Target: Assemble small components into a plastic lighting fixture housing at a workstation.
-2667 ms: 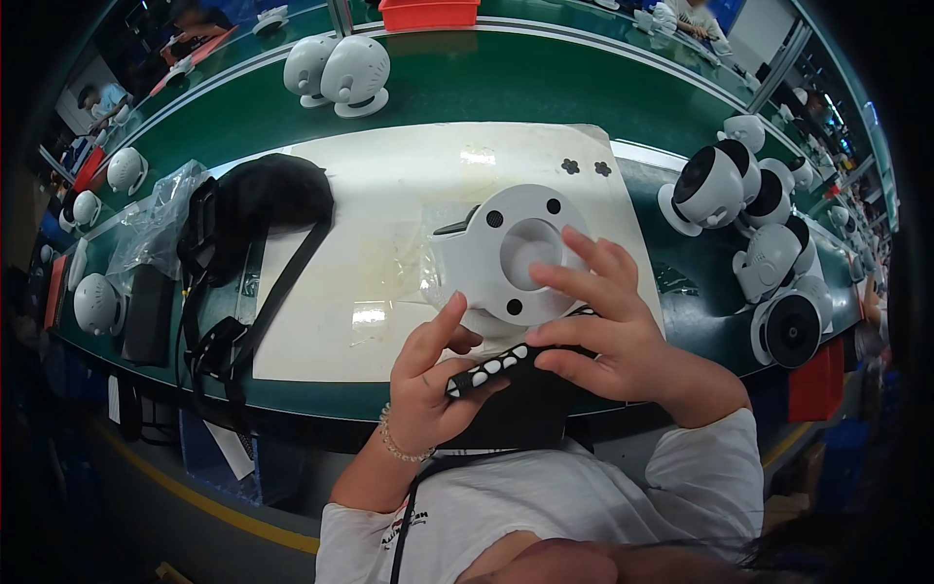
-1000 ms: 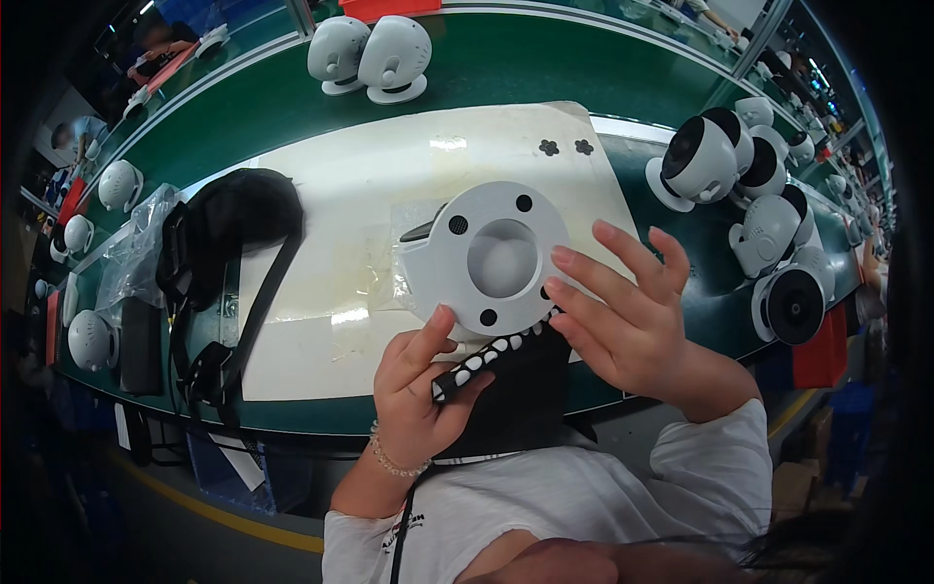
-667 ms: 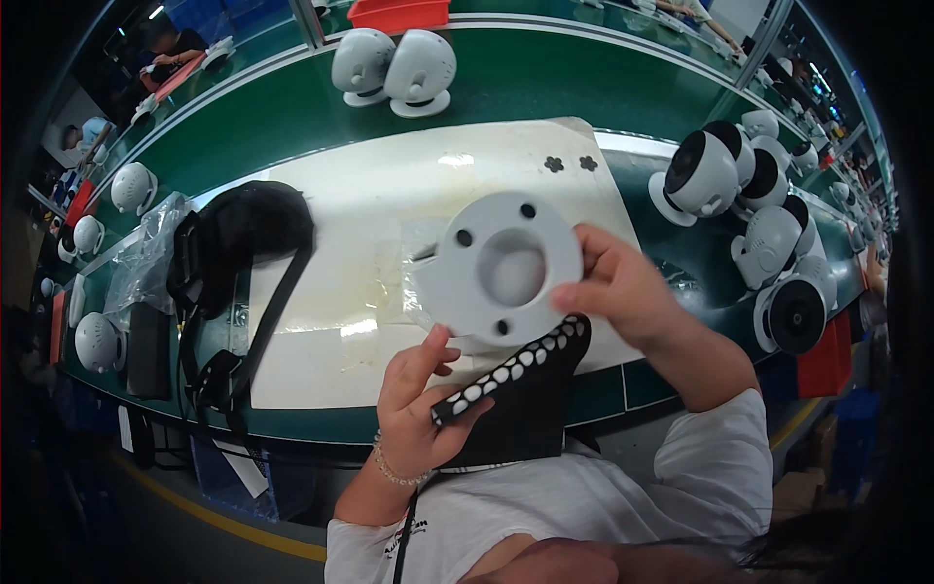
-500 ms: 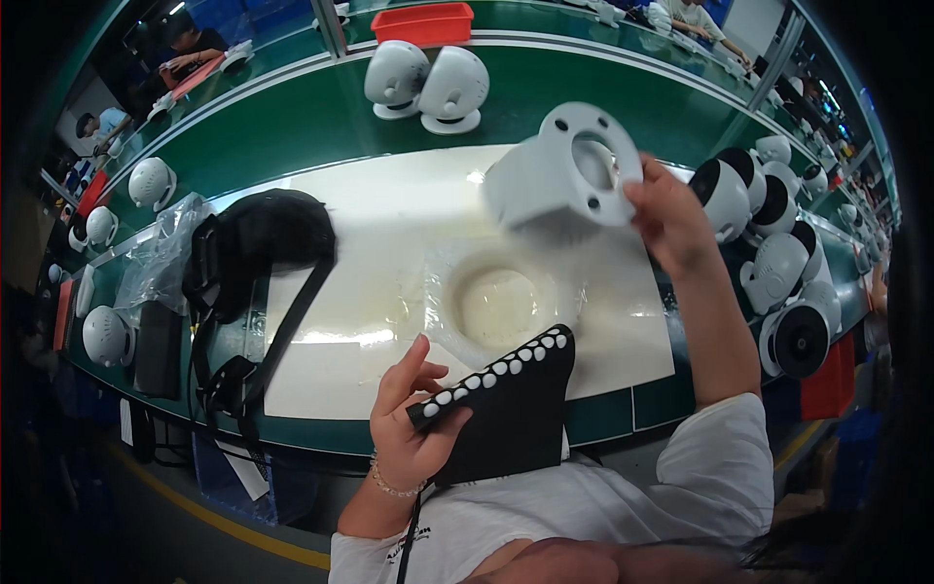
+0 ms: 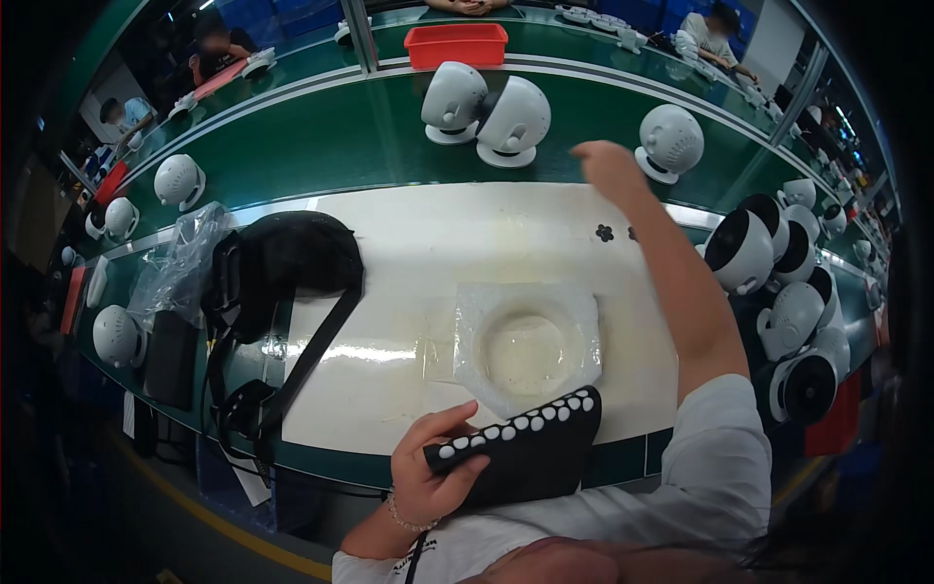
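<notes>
My left hand (image 5: pixel 433 477) grips a black sheet (image 5: pixel 530 477) near the table's front edge, with fingers and thumb on either side of its left end. White round pads line the sheet's bent upper edge. My right hand (image 5: pixel 613 173) is stretched out past the mat's far edge, slightly blurred, with nothing visible in it and one finger pointing left. To its right stands a white round-headed device (image 5: pixel 671 141) on a disc base. Left of that hand are two more such devices, one of them a white device (image 5: pixel 516 119) with its head tilted.
A white foam ring (image 5: pixel 584 336) lies on the pale mat (image 5: pixel 389 389); two small dark flower shapes (image 5: pixel 604 234) show beside my right forearm. A black strapped bag (image 5: pixel 292 253) and clear plastic wrap lie left. White devices crowd the right. A red bin (image 5: pixel 455 46) stands behind; people sit farther off.
My right hand has let go of the white device, which now stands upright on the green surface, and has moved farther out. The view has shifted; my left hand still holds the black sheet.
</notes>
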Action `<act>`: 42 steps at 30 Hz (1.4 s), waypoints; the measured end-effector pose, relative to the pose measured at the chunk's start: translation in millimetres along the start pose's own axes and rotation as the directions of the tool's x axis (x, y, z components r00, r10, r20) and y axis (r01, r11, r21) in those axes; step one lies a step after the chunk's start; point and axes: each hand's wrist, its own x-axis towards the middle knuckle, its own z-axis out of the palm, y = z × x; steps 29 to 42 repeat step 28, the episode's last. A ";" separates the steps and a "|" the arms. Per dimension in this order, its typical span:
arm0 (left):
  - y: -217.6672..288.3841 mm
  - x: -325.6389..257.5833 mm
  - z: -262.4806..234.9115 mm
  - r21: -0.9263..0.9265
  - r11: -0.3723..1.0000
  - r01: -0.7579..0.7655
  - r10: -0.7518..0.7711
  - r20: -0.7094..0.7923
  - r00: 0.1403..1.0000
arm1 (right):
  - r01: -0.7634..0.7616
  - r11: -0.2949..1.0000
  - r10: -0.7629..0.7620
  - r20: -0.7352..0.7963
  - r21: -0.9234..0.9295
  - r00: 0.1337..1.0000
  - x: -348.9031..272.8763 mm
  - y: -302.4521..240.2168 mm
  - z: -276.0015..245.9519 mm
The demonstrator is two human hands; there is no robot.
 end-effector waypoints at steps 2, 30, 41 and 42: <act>-1.6 -3.0 -2.2 -0.031 0.999 0.014 -0.014 -0.007 1.000 | 0.105 0.976 -0.163 0.321 0.191 0.933 6.4 -59.9 5.2; -2.7 -19.1 10.8 -0.340 0.939 -0.061 0.036 -0.078 0.996 | -0.295 0.433 0.022 0.317 0.852 0.948 -157.7 -135.1 -113.9; -2.7 -19.1 10.8 -0.340 0.939 -0.061 0.036 -0.078 0.996 | -0.295 0.433 0.022 0.317 0.852 0.948 -157.7 -135.1 -113.9; -2.7 -19.1 10.8 -0.340 0.939 -0.061 0.036 -0.078 0.996 | -0.295 0.433 0.022 0.317 0.852 0.948 -157.7 -135.1 -113.9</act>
